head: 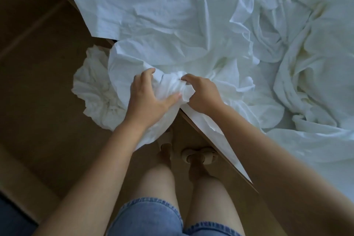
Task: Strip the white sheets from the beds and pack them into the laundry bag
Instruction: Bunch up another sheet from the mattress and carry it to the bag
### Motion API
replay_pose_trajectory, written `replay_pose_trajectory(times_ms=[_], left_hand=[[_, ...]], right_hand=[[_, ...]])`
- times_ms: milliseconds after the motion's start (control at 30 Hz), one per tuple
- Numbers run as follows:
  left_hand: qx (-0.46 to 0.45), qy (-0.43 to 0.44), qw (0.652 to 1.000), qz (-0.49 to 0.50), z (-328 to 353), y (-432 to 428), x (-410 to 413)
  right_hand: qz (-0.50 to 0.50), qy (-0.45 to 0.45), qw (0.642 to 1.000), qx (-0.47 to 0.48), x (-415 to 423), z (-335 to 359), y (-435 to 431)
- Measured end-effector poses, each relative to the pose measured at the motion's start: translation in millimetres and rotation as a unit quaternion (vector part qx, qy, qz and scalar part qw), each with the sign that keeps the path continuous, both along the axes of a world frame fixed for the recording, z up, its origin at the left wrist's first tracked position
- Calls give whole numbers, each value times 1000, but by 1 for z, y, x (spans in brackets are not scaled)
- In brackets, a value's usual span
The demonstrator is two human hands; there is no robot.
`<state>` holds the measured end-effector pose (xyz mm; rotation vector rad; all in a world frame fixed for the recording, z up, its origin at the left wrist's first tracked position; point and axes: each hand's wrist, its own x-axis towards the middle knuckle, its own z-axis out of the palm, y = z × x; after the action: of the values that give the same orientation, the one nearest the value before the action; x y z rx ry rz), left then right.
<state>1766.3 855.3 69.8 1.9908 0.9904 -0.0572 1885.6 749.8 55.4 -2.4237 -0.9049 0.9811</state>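
Observation:
A crumpled white sheet [172, 30] covers the bed and spills over its near edge. My left hand [147, 97] grips a gathered bunch of that sheet at the bed's edge, thumb and fingers wrapped round the cloth. My right hand [201, 92] pinches the same bunch just to the right, fingers curled into the folds. More white cloth [95, 90] lies heaped on the floor left of my hands. A second rumpled mass of white bedding [310, 74] lies at the right on the bed. No laundry bag shows.
The wooden bed frame edge [193, 122] runs diagonally from upper left to lower right. Brown floor [38, 82] spreads to the left. My legs and feet in beige slippers [199, 156] stand close against the frame.

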Motion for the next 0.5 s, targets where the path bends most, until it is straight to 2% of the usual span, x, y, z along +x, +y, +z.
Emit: replay_pose_trajectory(times_ms=[67, 133, 200, 267, 300, 400, 467, 500], left_hand=[[127, -54, 985, -105, 6, -7, -17], [195, -52, 962, -186, 2, -24, -29], [153, -40, 970, -186, 5, -45, -25], [66, -56, 985, -148, 17, -59, -4], [23, -69, 986, -148, 24, -62, 9], [-83, -119, 965, -217, 57, -82, 50], [-108, -131, 945, -278, 82, -101, 73], [-112, -133, 937, -301, 89, -111, 82]], right_hand=[[-97, 30, 995, -16, -1, 19, -12], [-191, 81, 978, 23, -1, 44, -21], [-233, 151, 959, 62, 2, 68, -29], [-288, 222, 926, 102, 7, 85, -41], [-341, 262, 895, 119, 9, 90, -49], [-511, 344, 758, 213, 14, 111, -83], [-570, 352, 686, 283, 18, 122, -112], [-578, 357, 665, 311, 20, 128, -127]])
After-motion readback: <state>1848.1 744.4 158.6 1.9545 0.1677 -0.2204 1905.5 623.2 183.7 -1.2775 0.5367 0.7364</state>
